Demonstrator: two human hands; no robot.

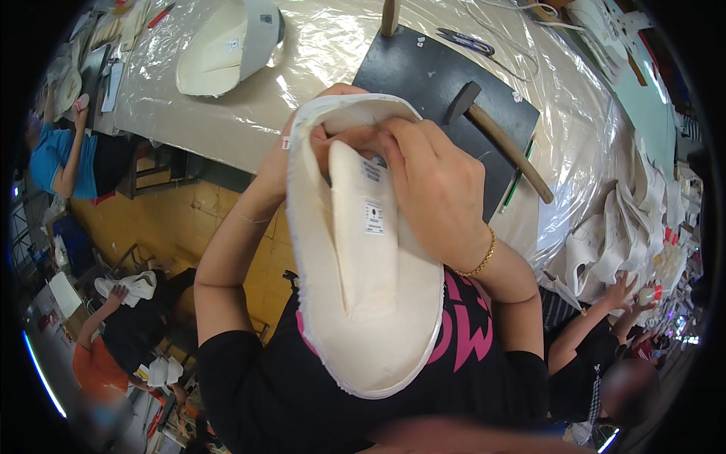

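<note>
An off-white shoe upper (370, 318) with a rough, frayed edge is held up in front of my chest, its inside facing up. Its tongue (355, 265) lies lengthwise in the middle and bears a small printed label (374, 217). My left hand (349, 139) grips the far end, partly hidden behind the upper, with fingers showing inside. From the right, my right hand (439, 178) reaches into the same end, its fingertips pinched at the lining close to the left fingers. Whether the fingertips hold anything small cannot be seen.
Plastic film covers the table (318, 45). Another shoe upper (227, 57) lies at far left. A black mat (423, 72) bears a hammer (503, 144), thread snips (465, 41) and a green pencil (514, 189). Shoe uppers (612, 234) pile up at right, near a co-worker's hands (624, 295).
</note>
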